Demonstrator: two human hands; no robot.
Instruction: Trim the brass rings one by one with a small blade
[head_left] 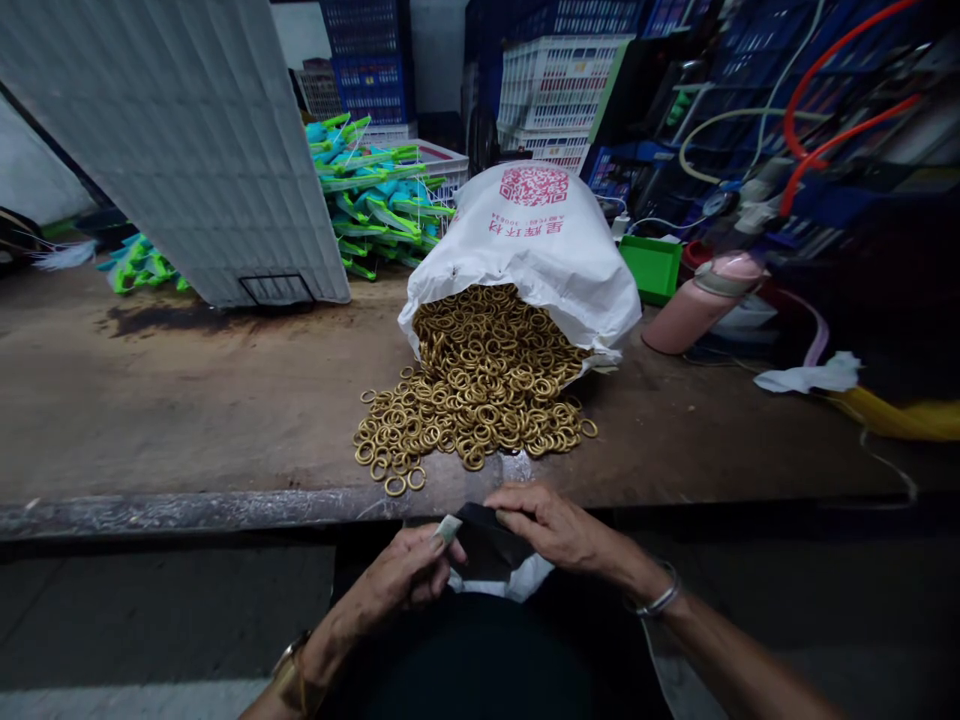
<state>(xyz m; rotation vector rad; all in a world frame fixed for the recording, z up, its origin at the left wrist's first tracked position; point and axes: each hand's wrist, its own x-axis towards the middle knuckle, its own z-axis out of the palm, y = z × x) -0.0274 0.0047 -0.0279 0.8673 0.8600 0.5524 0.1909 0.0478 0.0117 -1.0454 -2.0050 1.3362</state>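
Observation:
Below the table's front edge, my left hand (pixel 420 565) is closed with its fingers curled, beside a dark piece of material (pixel 484 545). A pale strip (pixel 448 528) shows at its thumb tip; I cannot tell whether it is wrapped round the thumb or held. My right hand (pixel 551 525) pinches the upper edge of the dark material between thumb and fingers. White crumpled material (pixel 529 577) shows beneath it, over my lap. Just beyond my hands, a pile of brass-coloured rings (pixel 480 410) spills from a white sack (pixel 540 240) lying on its side.
The wooden table (pixel 187 400) carries a grey corrugated panel (pixel 195 150) at left, with green and blue plastic parts (pixel 382 205) behind it. A pink bottle (pixel 701 305), green tray (pixel 651 268) and orange hoses (pixel 795 130) are at right. Crates (pixel 559 85) are stacked behind.

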